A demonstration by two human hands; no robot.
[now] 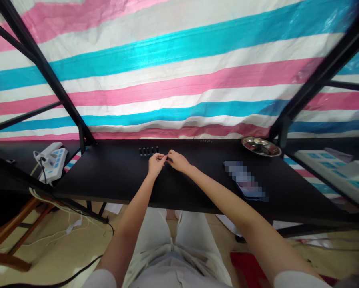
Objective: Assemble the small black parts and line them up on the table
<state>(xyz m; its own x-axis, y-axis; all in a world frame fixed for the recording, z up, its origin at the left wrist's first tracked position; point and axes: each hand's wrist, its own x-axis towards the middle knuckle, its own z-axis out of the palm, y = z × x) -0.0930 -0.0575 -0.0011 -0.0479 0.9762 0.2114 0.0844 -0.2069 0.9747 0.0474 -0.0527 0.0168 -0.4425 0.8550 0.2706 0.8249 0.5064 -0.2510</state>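
Wrinkled striped plastic tarp (167,86) behind, matte black bench (113,172) in front. Left to right: white power strip (57,164); row of black cylinders (148,151); left hand (157,161), fingertips pinching tiny dark part (167,157) just beside the row; right hand (178,161), narrow, on same part; phone (245,180), pixelated; round shiny metal dish (261,147).

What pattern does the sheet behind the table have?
The sheet has pink, white and blue stripes; it shows best in the head view.

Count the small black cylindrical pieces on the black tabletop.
5 small black cylindrical pieces, side by side in one row on the tabletop, just beyond the left hand; that hand may hide another.
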